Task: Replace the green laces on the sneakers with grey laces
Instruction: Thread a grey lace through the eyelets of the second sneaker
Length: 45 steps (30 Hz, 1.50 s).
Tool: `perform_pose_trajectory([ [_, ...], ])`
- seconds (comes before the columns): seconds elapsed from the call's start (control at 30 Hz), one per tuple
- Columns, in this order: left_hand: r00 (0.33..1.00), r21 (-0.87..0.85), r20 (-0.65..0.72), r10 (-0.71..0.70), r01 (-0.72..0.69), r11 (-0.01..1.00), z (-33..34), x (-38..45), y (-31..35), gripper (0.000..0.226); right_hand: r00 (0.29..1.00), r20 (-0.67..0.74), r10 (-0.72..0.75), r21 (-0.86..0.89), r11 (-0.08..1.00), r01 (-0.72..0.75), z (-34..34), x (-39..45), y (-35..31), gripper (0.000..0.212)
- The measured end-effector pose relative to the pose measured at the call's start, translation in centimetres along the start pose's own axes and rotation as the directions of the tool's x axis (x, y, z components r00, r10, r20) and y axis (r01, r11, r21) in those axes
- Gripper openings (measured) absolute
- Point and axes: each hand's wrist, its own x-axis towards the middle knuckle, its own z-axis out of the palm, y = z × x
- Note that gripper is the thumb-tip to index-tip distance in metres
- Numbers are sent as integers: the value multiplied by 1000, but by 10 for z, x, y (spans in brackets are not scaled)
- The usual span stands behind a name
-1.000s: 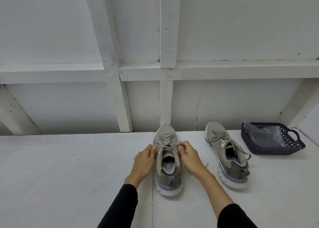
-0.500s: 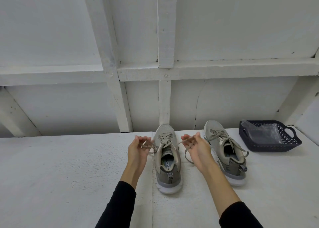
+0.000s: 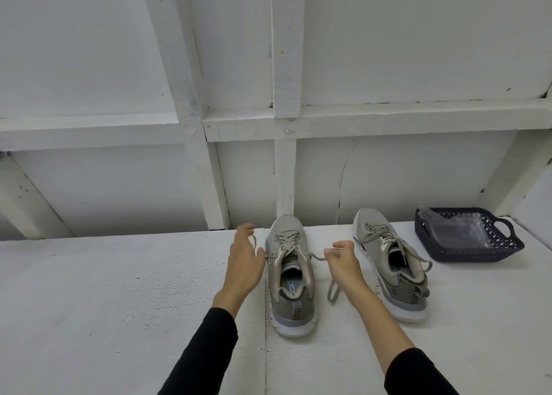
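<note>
- Stretching across the whole view, a white painted tabletop [image 3: 89, 290] meets a white panelled wall with timber battens [image 3: 285, 161] at its far edge.
- Two grey-beige mesh sneakers stand on it: the near sneaker [image 3: 291, 275] has its toe touching the wall, and the second sneaker [image 3: 388, 263] sits just right of it, angled.
- One dark blue plastic lattice basket [image 3: 472, 239] holding a clear plastic bag [image 3: 457, 227] lies right of the second sneaker, near the tabletop's right edge.
- Bare surface spreads wide left of the near sneaker.
- Left hand [image 3: 245, 260], fingers loosely curled, has a pale lace end [image 3: 254, 242] running through them; right hand [image 3: 342, 260] pinches the other lace end [image 3: 316, 257], whose tail loops down beside the sneaker.
</note>
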Motion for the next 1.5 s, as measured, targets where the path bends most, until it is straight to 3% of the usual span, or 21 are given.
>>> perform_pose_trajectory([
  [0.1, 935, 354, 42, 352, -343, 870, 2, -3, 10, 14, 981, -47, -187, -166, 970, 177, 10, -7, 2, 29],
  [0.17, 882, 509, 157, 445, -458, 729, 5, -5, 15, 9, 968, -4, -253, -135, 959, 250, 17, -11, 4, 23],
  [0.23, 859, 665, 276, 432, -495, 559, 9, -4, 17, 14, 969, 68, -237, -62, 968, 242, 21, -15, 7, 20],
  [0.3, 868, 757, 374, 325, -489, 434, 10, -2, 27, 23, 970, 120, -210, -10, 977, 212, 24, -19, 12, 19],
  [0.37, 867, 794, 428, 255, -496, 352, 14, 3, 36, 24, 971, 118, -209, 21, 978, 208, 26, -20, 16, 18],
  [0.47, 842, 803, 425, 332, -520, 291, 20, 3, 39, 19, 970, 109, -218, -3, 976, 220, 26, -19, 17, 16],
  [0.63, 763, 624, 320, 561, -615, 481, 32, 7, 18, 27, 966, 131, -222, -73, 970, 233, 27, -17, 17, 20],
  [0.87, 736, 492, 300, 607, -665, 562, 26, -8, 6, 47, 938, 243, -247, -227, 926, 303, 19, -15, 9, 31],
  [0.97, 743, 467, 251, 620, -654, 595, 27, -6, 5, 35, 939, 238, -250, -235, 923, 305, 18, -16, 10, 32],
  [1.03, 805, 402, 154, 573, -581, 708, 28, -6, 3, 9, 937, 238, -255, -227, 923, 309, 21, -17, 9, 32],
  [1.1, 895, 245, 57, 443, -442, 863, 29, -5, 3, 11, 941, 232, -246, -238, 924, 300, 22, -17, 8, 32],
  [1.17, 955, 55, 29, 295, -296, 954, 28, -2, 9, 4, 948, 220, -229, -242, 929, 280, 20, -16, 7, 30],
  [1.27, 975, -33, 12, 221, -220, 975, 23, 1, 14, 12, 953, 196, -232, -189, 944, 269, 18, -18, 6, 20],
  [1.33, 979, -76, 34, 202, -199, 977, 19, 1, 13, 13, 940, 125, -318, -186, 923, 337, 19, -23, 5, 13],
  [1.5, 988, -143, 41, 147, -140, 980, 13, 1, 12, 16, 841, 47, -539, -250, 809, 532, 26, -34, 0, 5],
])
